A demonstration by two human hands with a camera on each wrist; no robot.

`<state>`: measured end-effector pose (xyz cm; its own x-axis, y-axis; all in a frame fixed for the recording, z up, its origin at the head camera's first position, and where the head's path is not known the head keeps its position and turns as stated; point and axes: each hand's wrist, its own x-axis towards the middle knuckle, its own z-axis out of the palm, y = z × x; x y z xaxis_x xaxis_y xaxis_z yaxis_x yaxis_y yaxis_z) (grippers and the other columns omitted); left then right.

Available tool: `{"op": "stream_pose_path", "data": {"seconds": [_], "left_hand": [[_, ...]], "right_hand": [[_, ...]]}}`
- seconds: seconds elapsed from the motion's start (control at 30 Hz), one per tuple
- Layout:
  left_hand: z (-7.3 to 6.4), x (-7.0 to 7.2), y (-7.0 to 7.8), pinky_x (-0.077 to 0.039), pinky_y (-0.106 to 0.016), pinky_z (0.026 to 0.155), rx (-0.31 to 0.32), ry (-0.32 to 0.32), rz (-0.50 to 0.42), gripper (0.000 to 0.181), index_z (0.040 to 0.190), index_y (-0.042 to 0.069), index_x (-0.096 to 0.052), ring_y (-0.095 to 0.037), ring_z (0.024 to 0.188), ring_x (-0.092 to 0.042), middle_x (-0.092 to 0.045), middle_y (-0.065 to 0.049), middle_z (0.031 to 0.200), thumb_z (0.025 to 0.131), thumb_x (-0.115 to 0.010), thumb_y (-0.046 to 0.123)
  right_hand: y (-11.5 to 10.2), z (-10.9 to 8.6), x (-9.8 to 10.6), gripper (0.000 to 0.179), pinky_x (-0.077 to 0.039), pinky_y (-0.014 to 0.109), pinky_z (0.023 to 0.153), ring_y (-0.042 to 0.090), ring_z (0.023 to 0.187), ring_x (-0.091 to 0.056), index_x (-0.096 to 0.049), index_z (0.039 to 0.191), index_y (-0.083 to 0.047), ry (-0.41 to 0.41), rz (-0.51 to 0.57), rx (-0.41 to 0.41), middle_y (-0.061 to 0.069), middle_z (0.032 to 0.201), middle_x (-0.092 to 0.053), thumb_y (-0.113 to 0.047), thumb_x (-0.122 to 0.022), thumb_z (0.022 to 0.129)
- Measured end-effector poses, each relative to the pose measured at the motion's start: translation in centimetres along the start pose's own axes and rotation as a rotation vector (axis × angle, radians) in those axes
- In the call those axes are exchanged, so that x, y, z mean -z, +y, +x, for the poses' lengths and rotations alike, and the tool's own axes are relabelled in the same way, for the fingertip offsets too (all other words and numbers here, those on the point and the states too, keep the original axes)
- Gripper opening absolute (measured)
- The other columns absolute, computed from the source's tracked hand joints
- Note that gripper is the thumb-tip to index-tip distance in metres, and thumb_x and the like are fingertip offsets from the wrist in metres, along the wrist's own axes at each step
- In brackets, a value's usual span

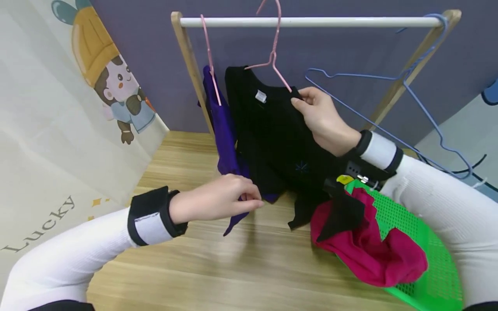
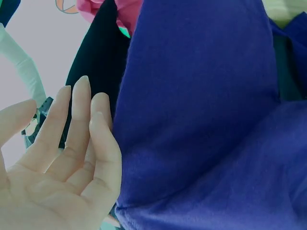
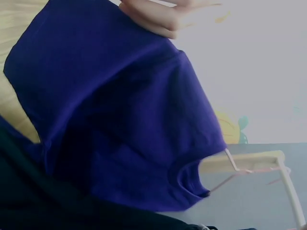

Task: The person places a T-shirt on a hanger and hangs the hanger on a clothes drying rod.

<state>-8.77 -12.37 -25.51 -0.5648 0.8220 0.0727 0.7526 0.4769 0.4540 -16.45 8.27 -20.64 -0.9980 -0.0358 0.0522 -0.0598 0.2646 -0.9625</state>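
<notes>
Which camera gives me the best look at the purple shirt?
The right wrist view: the purple shirt spreads broadly there, neckline included. The head view catches it narrowly, beside the black shirt; the left wrist view shows only part of it, close up.

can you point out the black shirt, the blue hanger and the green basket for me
Black shirt (image 1: 272,125): head view, on the upper front below the neck label.
Blue hanger (image 1: 404,79): head view, where its arms meet the twisted stem.
Green basket (image 1: 404,218): head view, on its bare perforated side.
</notes>
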Motion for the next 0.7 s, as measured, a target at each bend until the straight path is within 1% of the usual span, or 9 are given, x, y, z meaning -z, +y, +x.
{"op": "stream_pose_path", "data": {"seconds": [0.2, 0.43, 0.6, 0.7], "left_hand": [[0.2, -0.4, 0.0, -0.043, -0.013, 0.058, -0.006, -0.022, -0.030, 0.014, 0.085, 0.009, -0.067, 0.000, 0.063, -0.052, -0.060, 0.006, 0.073, 0.087, -0.057, 0.019], [0.5, -0.7, 0.0, -0.043, -0.013, 0.059, -0.008, -0.043, -0.058, 0.015, 0.086, 0.008, -0.067, -0.001, 0.063, -0.052, -0.059, 0.006, 0.072, 0.087, -0.057, 0.018], [0.6, -0.9, -0.1, -0.043, -0.014, 0.059, -0.013, -0.053, -0.062, 0.014, 0.085, 0.008, -0.067, -0.001, 0.064, -0.052, -0.058, 0.006, 0.072, 0.087, -0.057, 0.018], [0.6, -1.1, -0.2, -0.043, -0.014, 0.059, -0.024, -0.052, -0.063, 0.014, 0.084, 0.007, -0.066, 0.000, 0.064, -0.052, -0.059, 0.005, 0.072, 0.087, -0.057, 0.017]], "right_hand": [[1.0, 0.6, -1.6, 0.028, -0.031, 0.024, 0.077, 0.013, 0.090, -0.038, -0.042, 0.117, 0.001, -0.003, 0.024, -0.008, 0.003, 0.097, -0.043, -0.014, -0.042, 0.094], [1.9, 1.0, -2.9, 0.028, -0.032, 0.024, 0.080, 0.014, 0.091, -0.039, -0.042, 0.117, 0.001, -0.029, 0.089, -0.010, 0.005, 0.098, -0.045, -0.012, -0.043, 0.093], [2.4, 1.2, -3.4, 0.030, -0.030, 0.027, 0.089, 0.015, 0.097, -0.039, -0.040, 0.120, 0.000, -0.095, 0.115, 0.000, 0.007, 0.103, -0.046, -0.013, -0.044, 0.093], [2.7, 1.4, -3.1, 0.037, -0.033, 0.026, 0.080, 0.013, 0.087, -0.040, -0.037, 0.125, -0.003, -0.171, 0.123, -0.010, 0.005, 0.097, -0.045, -0.016, -0.046, 0.092]]}}
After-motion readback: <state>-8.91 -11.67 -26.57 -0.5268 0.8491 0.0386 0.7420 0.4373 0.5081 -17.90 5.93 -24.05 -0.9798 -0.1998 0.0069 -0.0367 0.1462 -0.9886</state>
